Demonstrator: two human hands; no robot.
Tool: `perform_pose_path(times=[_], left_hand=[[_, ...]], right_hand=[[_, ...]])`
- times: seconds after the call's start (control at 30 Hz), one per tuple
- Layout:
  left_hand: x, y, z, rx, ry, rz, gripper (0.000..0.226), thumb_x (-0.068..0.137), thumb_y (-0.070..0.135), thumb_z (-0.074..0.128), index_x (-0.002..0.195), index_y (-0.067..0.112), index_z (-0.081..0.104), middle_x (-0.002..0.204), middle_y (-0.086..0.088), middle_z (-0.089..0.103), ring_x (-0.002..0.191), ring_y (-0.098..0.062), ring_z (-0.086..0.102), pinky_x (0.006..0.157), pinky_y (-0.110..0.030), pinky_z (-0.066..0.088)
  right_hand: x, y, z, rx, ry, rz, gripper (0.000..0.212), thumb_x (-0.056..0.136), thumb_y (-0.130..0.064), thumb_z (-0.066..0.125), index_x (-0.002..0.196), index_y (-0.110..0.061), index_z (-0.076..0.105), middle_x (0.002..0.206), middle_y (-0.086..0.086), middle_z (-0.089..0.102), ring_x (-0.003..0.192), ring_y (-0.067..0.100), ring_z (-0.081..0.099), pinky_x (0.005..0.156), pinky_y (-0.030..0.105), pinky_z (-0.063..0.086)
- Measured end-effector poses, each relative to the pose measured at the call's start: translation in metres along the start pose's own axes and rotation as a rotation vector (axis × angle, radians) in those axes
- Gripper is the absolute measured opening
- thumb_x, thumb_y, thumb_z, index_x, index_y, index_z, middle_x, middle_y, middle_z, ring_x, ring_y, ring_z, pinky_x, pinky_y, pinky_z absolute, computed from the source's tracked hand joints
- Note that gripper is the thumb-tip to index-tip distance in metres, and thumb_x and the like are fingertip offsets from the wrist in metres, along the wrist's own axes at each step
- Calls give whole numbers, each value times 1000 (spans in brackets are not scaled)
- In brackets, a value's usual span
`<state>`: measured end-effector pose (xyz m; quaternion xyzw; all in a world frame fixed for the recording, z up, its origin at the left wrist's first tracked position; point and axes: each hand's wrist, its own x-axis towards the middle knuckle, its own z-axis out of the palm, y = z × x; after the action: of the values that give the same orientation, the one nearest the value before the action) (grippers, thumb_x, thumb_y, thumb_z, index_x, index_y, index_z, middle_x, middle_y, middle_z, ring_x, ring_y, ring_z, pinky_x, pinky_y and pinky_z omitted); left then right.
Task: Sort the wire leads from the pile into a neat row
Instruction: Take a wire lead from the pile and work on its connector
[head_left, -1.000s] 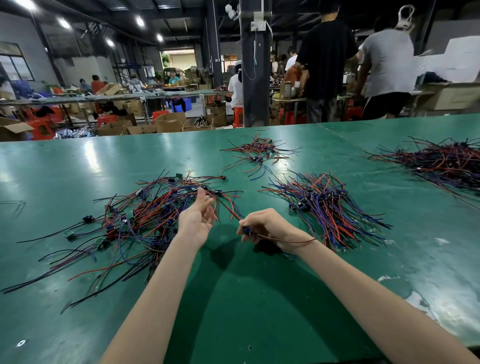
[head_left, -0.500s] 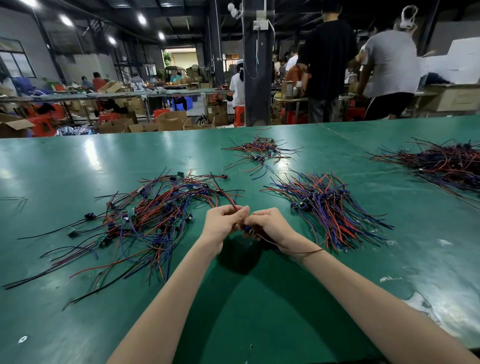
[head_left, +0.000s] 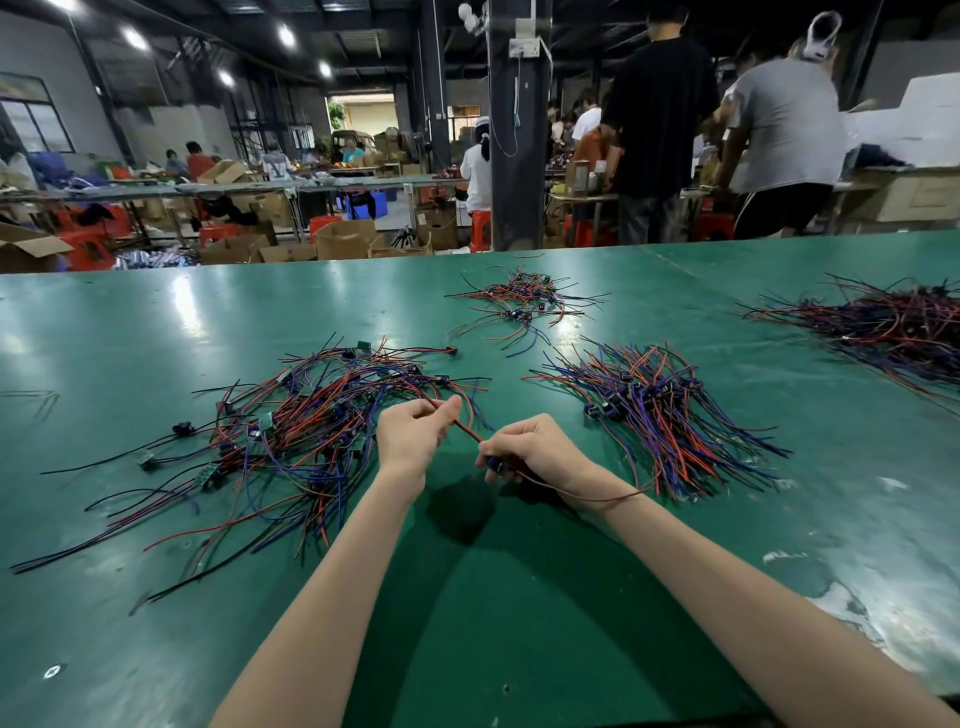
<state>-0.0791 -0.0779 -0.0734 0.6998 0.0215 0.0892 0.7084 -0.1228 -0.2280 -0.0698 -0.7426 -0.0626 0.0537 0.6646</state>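
Now left hand (head_left: 413, 439) and right hand (head_left: 532, 452) both pinch one wire lead (head_left: 466, 431); pull it straight, apparently untangled, before joining the row (head_left: 660, 415).

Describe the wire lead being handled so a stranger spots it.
On the green worktable, between the tangled wire pile and the fanned tidy row, find two hands. The red-and-black wire lead stretches from left hand to right hand; it alone is held in fingers, not lying loose.
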Motion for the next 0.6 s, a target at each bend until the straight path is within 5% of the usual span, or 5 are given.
perform_pose_path(times=[0.6], left_hand=[[18, 8, -26, -209, 189, -135, 22, 79, 20, 76, 71, 4, 63, 61, -3, 52, 53, -13, 40, 55, -22, 39]], right_hand=[[3, 2, -6, -66, -104, -7, 21, 86, -6, 62, 67, -5, 70, 53, 6, 65, 39, 7, 52, 42, 14, 39]])
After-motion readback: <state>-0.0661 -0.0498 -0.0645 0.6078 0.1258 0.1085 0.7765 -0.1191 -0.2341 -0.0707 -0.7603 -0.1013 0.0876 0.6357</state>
